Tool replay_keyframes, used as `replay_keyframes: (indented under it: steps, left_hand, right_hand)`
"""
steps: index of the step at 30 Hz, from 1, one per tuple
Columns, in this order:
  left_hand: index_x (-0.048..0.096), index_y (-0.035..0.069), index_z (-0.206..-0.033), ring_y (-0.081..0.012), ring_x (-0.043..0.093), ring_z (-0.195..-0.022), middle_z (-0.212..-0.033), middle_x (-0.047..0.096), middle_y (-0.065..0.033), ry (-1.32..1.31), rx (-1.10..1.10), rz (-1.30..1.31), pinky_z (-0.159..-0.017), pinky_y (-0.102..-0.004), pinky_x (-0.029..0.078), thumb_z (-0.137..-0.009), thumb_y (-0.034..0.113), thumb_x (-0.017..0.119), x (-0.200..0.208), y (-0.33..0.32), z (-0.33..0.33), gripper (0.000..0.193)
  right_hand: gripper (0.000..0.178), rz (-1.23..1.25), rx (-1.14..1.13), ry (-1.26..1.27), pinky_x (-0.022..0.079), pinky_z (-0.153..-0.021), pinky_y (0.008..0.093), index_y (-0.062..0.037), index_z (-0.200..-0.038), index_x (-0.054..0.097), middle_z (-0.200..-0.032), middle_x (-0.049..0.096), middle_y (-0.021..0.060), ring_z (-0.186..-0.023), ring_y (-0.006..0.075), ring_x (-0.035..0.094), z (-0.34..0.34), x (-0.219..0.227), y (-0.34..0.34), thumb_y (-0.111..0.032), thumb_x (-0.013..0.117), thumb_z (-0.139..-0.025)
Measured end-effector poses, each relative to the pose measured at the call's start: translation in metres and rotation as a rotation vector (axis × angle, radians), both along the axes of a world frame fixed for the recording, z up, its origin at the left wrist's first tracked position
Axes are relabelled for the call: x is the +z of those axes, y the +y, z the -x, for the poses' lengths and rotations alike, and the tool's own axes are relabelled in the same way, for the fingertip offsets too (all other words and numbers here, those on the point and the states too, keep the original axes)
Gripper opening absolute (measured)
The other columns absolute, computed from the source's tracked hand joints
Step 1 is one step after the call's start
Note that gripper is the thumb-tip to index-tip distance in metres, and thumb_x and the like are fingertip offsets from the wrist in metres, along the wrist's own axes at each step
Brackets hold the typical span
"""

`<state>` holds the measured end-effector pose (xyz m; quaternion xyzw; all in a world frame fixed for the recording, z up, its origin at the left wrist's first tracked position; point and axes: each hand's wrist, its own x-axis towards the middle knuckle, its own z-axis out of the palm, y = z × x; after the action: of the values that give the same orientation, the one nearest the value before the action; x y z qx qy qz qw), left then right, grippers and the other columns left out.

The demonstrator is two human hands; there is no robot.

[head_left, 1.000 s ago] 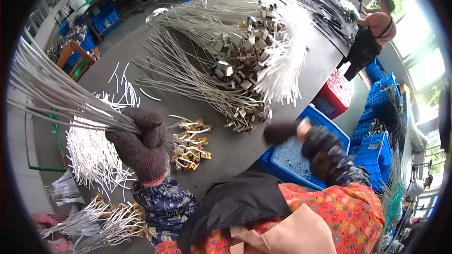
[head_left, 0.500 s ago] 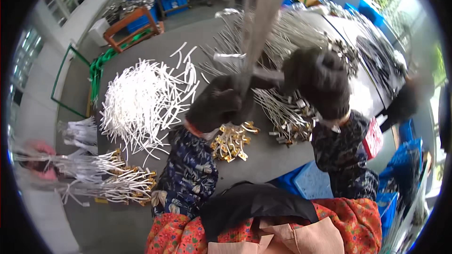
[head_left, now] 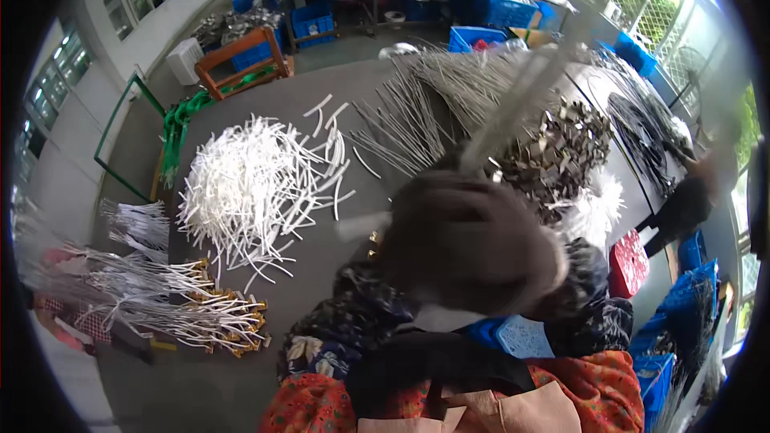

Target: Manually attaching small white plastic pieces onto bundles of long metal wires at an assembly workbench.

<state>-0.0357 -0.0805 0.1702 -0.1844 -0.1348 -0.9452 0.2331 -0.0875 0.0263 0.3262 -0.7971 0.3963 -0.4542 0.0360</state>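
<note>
My right hand (head_left: 473,244), in a dark glove, is close before me, rounded and smeared by motion. It overlaps my left hand, whose fingers are hidden; the dark patterned left sleeve (head_left: 341,317) leads in behind it. From behind the gloves a blurred bundle of long thin cables (head_left: 533,84) rises toward the upper right, the same one my left hand gripped a moment earlier. A blurred white piece (head_left: 362,226) juts out left of the gloves. Only a bit of brass-coloured fittings (head_left: 374,244) shows beside them. Whether the right fingers hold anything is unclear.
Short white tubes (head_left: 249,184) are heaped on the grey table (head_left: 321,88) at left. Nearer lie white cables with brass ends (head_left: 224,317). Long grey cables (head_left: 401,120) and metal pieces (head_left: 557,156) lie beyond my hands. Another person's dark sleeve (head_left: 682,204) reaches in at right.
My right hand has come left and nearer, now covering my left hand. The cable bundle has tilted from nearly upright toward the upper right. The view has shifted, showing more of the far side.
</note>
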Motion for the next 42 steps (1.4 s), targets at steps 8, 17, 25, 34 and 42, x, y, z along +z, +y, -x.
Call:
replay_keyframes:
  steps: [8, 17, 25, 34, 42]
  left_hand:
    - [0.067, 0.001, -0.102, -0.0078, 0.056, -0.062, -0.078, 0.063, -0.0012, -0.473, 0.421, 0.594, -0.057, -0.0212, 0.045, -0.095, 0.027, 0.057, 0.025, -0.027, -0.018, 0.029]
    - [0.063, 0.004, -0.094, -0.0088, 0.052, -0.053, -0.067, 0.057, -0.0002, -0.616, 0.452, 0.682, -0.050, -0.0249, 0.039, -0.097, 0.029, 0.053, 0.033, 0.003, -0.006, 0.027]
    - [0.055, 0.004, -0.081, -0.0098, 0.047, -0.047, -0.063, 0.052, -0.0031, -0.680, 0.562, 0.696, -0.044, -0.0260, 0.037, -0.100, 0.032, 0.049, 0.042, -0.010, -0.001, 0.035]
    - [0.060, 0.001, -0.090, -0.0067, 0.059, -0.077, -0.082, 0.061, -0.0011, -0.542, 1.089, 1.229, -0.066, -0.0235, 0.050, -0.095, 0.007, 0.058, 0.041, -0.013, -0.009, 0.008]
    - [0.067, 0.004, -0.100, -0.0186, 0.063, -0.074, -0.088, 0.068, -0.0056, -0.174, 1.411, 1.873, -0.061, -0.0326, 0.050, -0.071, 0.026, 0.083, 0.074, -0.012, -0.047, 0.040]
  right_hand:
    - [0.037, -0.083, -0.150, -0.834, 0.048, -0.068, 0.0325, 0.0009, -0.109, 0.060, -0.098, 0.061, 0.0120, -0.081, 0.0140, 0.059, 0.012, -0.064, 0.016, -0.021, 0.068, -0.081]
    - [0.019, -0.265, -0.351, -0.764, 0.051, -0.068, 0.0284, 0.0007, -0.102, 0.066, -0.093, 0.067, 0.0068, -0.077, 0.0179, 0.063, 0.063, -0.080, -0.029, -0.010, 0.059, -0.087]
    - [0.018, -0.010, -0.595, -0.208, 0.047, -0.062, 0.0277, 0.0032, -0.094, 0.063, -0.095, 0.063, 0.0113, -0.072, 0.0158, 0.059, 0.081, -0.093, 0.022, -0.006, 0.065, -0.079]
    - [0.033, -0.039, -0.507, 0.294, 0.051, -0.068, 0.0412, -0.0048, -0.103, 0.059, -0.101, 0.064, 0.0156, -0.082, 0.0364, 0.064, 0.030, -0.036, 0.009, -0.010, 0.072, -0.074]
    - [0.023, -0.248, -0.548, 0.257, 0.054, -0.067, 0.0386, -0.0077, -0.092, 0.066, -0.089, 0.066, 0.0133, -0.079, 0.0338, 0.067, 0.038, -0.021, 0.002, -0.017, 0.071, -0.072]
